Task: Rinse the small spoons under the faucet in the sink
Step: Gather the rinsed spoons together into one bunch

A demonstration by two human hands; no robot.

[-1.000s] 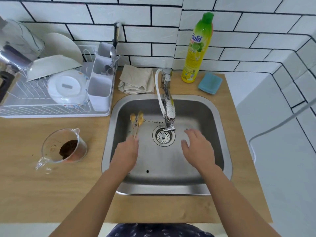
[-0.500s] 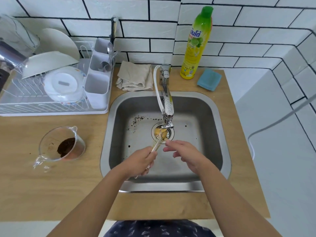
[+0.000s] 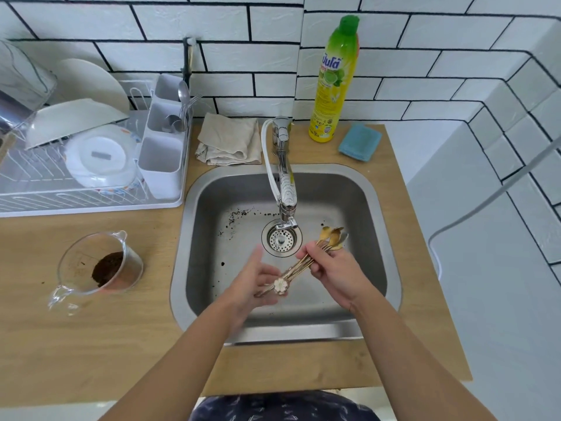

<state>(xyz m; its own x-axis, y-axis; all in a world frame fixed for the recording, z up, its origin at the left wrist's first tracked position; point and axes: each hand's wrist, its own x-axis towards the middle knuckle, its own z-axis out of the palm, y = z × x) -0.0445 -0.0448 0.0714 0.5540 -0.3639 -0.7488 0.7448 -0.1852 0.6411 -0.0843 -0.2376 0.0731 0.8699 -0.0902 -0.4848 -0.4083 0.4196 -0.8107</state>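
The dish soap bottle (image 3: 334, 83) in the upper middle of the frame, yellow with a green cap, carries a blue brand word in a script too small to read surely, above a picture of limes; the fine print lower down is not legible. A blue sponge (image 3: 359, 141) lies just to its right on the wooden worktop (image 3: 91, 354).

Both forearms reach up from the bottom edge over the steel sink (image 3: 376, 238). The right hand (image 3: 332, 268), right of centre, has its fingers curled round the middle of a bundle of small gold spoons (image 3: 329, 238), gripping them; the bowls fan out toward the upper right, beside the drain strainer (image 3: 281, 240) and off to the right of the faucet (image 3: 285, 183) spout. The left hand (image 3: 252, 284) lies palm up with fingers relaxed and straight under the handle ends, where a white flower-shaped finial (image 3: 280, 286) rests on it. How many spoons are in the bundle is hard to make out. No water stream can be made out at the spout.

Dark specks dot the sink floor. At the left sits a glass measuring jug (image 3: 97, 268) with brown grounds inside. A dish rack (image 3: 91, 165), cut off at the left edge, holds plates and a cutlery caddy (image 3: 162, 147). A beige cloth (image 3: 230, 141) lies behind the sink
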